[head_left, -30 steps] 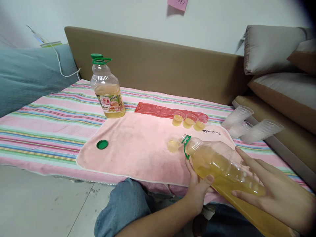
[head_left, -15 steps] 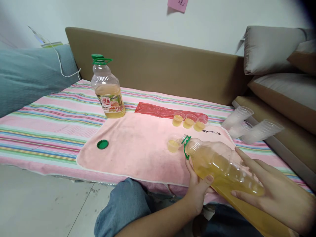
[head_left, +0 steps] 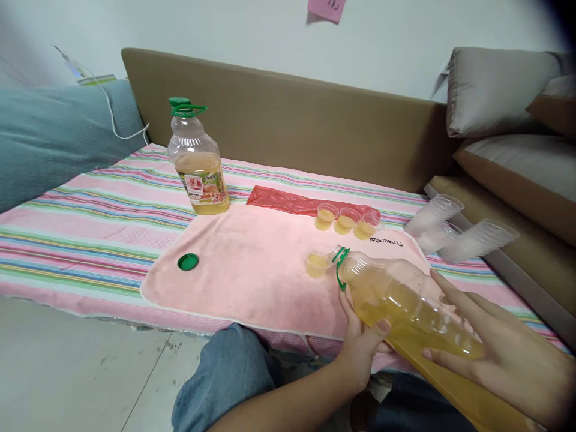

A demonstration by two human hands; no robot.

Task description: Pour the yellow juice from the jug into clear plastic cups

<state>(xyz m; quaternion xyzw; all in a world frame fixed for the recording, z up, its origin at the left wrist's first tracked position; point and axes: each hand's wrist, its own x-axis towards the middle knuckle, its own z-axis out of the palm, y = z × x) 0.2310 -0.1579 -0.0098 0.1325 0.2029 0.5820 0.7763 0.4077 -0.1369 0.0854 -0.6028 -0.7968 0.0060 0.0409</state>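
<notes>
Both my hands hold a large clear bottle (head_left: pixel 400 300) of yellow liquid, tilted with its uncapped mouth pointing left. My left hand (head_left: pixel 364 342) supports it from below near the neck, fingers wrapped under it. My right hand (head_left: pixel 490 348) grips the body farther back, thumb and fingers on either side. The bottle's mouth is at the rim of a small clear plastic cup (head_left: pixel 317 266) that has some yellow liquid in it. Behind stand three similar cups (head_left: pixel 345 223) in a row, each partly filled. A green cap (head_left: pixel 188 261) lies on the pink cloth (head_left: pixel 243 264) to the left.
A second, capped bottle (head_left: pixel 202 168) stands upright at the back left. A red plastic bag (head_left: pixel 283 201) lies flat behind the cups. Stacks of clear cups (head_left: pixel 479 240) lie at the right, beside cushions (head_left: pixel 517 162). A brown backboard (head_left: pixel 288 120) runs along the rear.
The whole view has shifted very slightly. My hands and the tilted bottle keep the same pose at the cup.
</notes>
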